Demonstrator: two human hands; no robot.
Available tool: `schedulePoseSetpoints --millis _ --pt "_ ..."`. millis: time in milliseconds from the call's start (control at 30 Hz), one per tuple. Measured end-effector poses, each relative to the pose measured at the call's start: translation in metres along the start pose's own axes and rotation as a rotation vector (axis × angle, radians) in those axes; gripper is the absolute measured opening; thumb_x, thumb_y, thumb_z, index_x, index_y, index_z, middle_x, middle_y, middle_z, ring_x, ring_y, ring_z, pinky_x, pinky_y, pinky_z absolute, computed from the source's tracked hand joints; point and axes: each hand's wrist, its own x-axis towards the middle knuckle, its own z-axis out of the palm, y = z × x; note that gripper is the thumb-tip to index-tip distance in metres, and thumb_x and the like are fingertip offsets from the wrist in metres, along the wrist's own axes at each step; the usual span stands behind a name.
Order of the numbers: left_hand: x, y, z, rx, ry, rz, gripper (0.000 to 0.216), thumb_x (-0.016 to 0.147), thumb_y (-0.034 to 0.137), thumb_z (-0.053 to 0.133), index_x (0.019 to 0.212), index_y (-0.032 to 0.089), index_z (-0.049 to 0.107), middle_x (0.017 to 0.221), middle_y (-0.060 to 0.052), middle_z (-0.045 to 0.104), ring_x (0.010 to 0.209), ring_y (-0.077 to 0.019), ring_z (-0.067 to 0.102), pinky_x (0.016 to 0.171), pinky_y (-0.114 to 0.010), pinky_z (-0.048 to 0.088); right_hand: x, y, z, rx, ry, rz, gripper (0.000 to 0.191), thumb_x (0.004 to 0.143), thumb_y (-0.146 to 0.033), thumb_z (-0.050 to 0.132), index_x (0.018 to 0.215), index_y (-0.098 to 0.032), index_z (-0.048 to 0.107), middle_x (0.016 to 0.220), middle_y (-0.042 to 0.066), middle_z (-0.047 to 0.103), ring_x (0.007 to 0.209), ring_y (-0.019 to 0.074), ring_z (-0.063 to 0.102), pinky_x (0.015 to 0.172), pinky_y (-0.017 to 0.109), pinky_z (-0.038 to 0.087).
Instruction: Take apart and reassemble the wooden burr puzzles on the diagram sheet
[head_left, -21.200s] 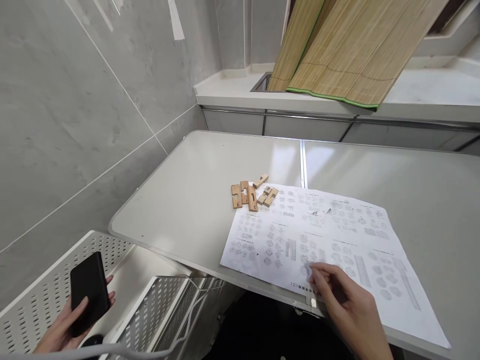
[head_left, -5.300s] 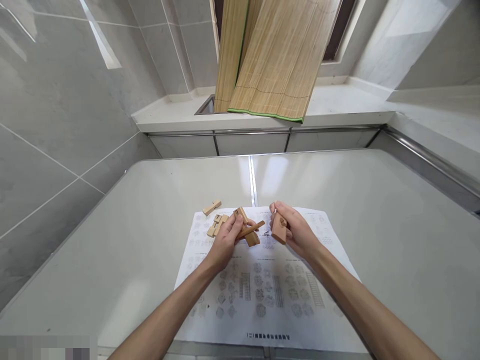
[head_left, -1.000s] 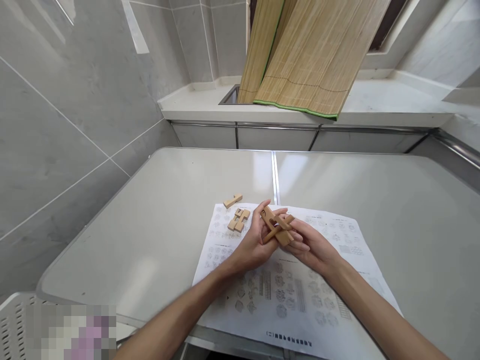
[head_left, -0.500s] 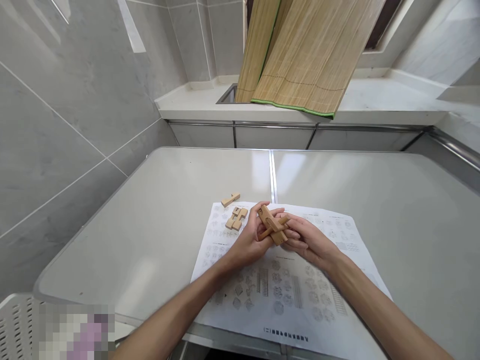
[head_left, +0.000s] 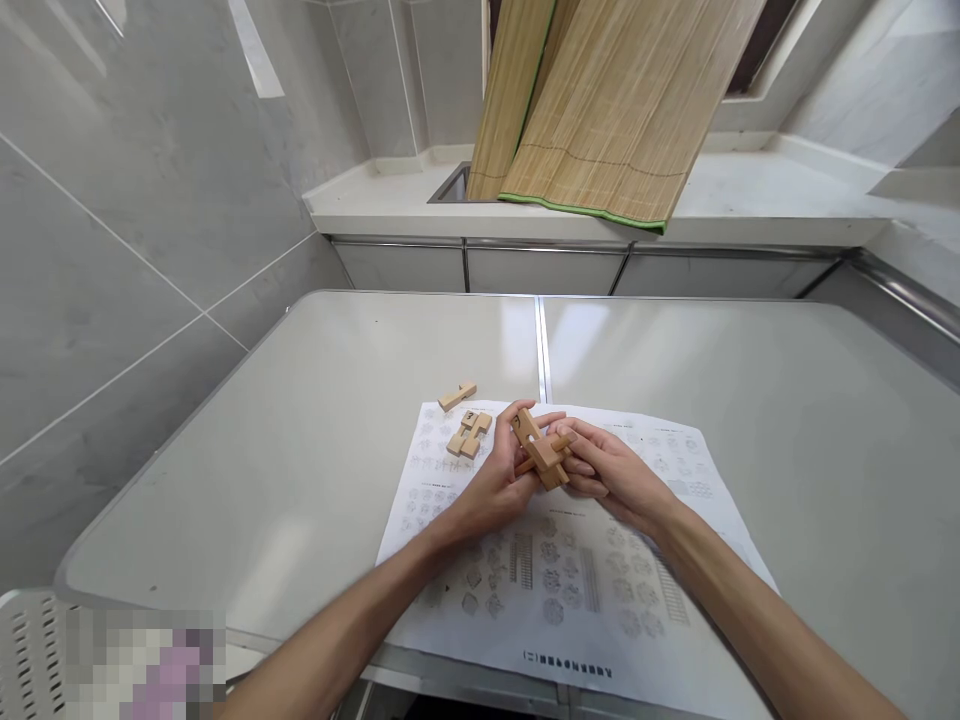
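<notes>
Several interlocking wooden puzzle pieces (head_left: 541,450) are crossed together between my hands, above a printed sheet (head_left: 585,640). My left hand (head_left: 510,465) is closed around their left side, with fingers behind and the thumb below. My right hand (head_left: 600,462) pinches the right end of a wooden bar that crosses the others. To the left of my left hand, a notched puzzle piece (head_left: 470,434) with a dark mark lies on the sheet. Beyond it, a smaller wooden piece (head_left: 457,396) rests at the sheet's top-left edge.
The sheet of small diagrams lies on a light folding table (head_left: 300,430) with a centre seam. Behind stands a white counter (head_left: 390,213) with a bamboo blind (head_left: 607,120) hanging over it. A white perforated chair (head_left: 26,650) is at the lower left.
My right fingers have closed onto the end of the crossing bar, where they were stretched out beside it before. The crossing piece has shifted slightly. My left hand keeps its hold.
</notes>
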Motion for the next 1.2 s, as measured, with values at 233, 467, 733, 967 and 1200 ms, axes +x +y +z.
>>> schedulePoseSetpoints --millis 233,467,733,967,1200 --pt "0.0 0.003 0.0 0.064 -0.003 0.018 0.059 0.101 0.025 0.063 0.148 0.03 0.028 0.165 -0.02 0.04 0.14 -0.0293 0.056 0.112 -0.045 0.047 -0.001 0.0 0.003 -0.006 -0.001 -0.018 0.041 0.095 -0.056 0.072 0.116 -0.021 0.066 0.062 -0.01 0.032 0.049 0.0053 0.016 0.047 0.021 0.016" --pt "-0.001 -0.005 -0.004 0.215 0.021 0.057 0.058 0.099 0.02 0.06 0.151 0.028 0.035 0.144 -0.016 0.058 0.12 -0.0276 0.064 0.102 -0.044 0.052 0.0 -0.003 -0.005 -0.039 -0.015 0.006 0.034 0.094 -0.054 0.074 0.105 -0.023 0.066 0.059 -0.009 0.037 0.05 0.0065 0.018 0.048 0.021 0.017" --pt "-0.004 -0.005 -0.002 0.271 -0.01 0.088 0.069 0.093 0.015 0.063 0.156 0.026 0.034 0.141 -0.016 0.058 0.123 -0.032 0.062 0.108 -0.051 0.051 0.0 -0.002 -0.011 -0.033 -0.01 0.026 0.033 0.094 -0.053 0.074 0.104 -0.022 0.064 0.055 -0.01 0.038 0.048 0.0064 0.019 0.046 0.021 0.018" --pt "-0.005 0.002 0.005 0.348 -0.026 0.178 0.11 0.075 0.022 0.089 0.163 0.03 0.023 0.16 -0.017 0.043 0.144 -0.0401 0.048 0.122 -0.057 0.038 0.0 -0.001 -0.01 0.081 0.059 0.059 0.028 0.091 -0.044 0.08 0.1 -0.021 0.067 0.06 -0.008 0.04 0.049 0.0059 0.02 0.043 0.018 0.021" --pt "-0.002 -0.001 0.001 0.419 0.086 0.19 0.092 0.075 0.028 0.09 0.153 0.023 0.042 0.144 -0.016 0.057 0.134 -0.0371 0.057 0.112 -0.05 0.052 -0.002 -0.001 -0.011 0.115 0.018 0.084 0.027 0.093 -0.043 0.079 0.098 -0.02 0.065 0.057 -0.009 0.039 0.047 0.0049 0.017 0.041 0.017 0.017"
